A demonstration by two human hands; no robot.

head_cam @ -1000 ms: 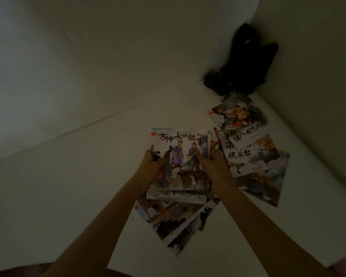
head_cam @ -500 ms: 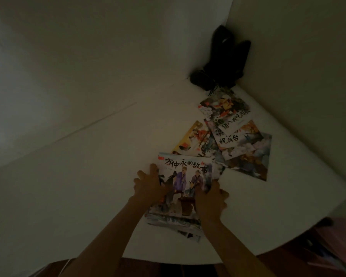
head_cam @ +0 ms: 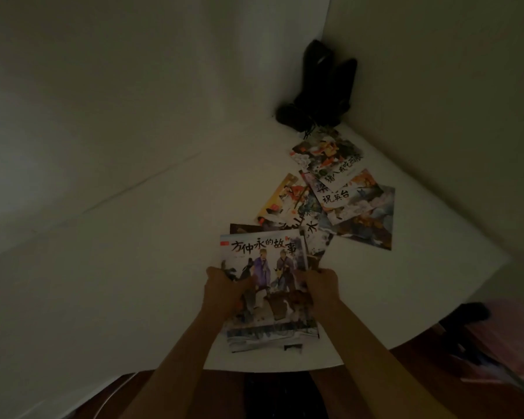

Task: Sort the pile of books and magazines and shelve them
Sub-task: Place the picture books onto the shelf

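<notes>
Gathered stack of thin glossy picture books [head_cam: 266, 297] now squared toward bench [head_cam: 133, 282] front edge; left hand [head_cam: 224, 293] and right hand [head_cam: 319, 287] grip its sides. Loose colourful picture books [head_cam: 339, 195] lie beyond, far-right, nearer right hand.

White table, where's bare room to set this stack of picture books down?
Left of the left hand the white table is bare out to the wall. Crowded: the loose picture books beyond the right hand, up to the dark objects in the corner.

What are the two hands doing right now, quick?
Left hand: closed, gripping the left edge of the stack of picture books.
Right hand: closed, gripping the stack's right edge.
</notes>
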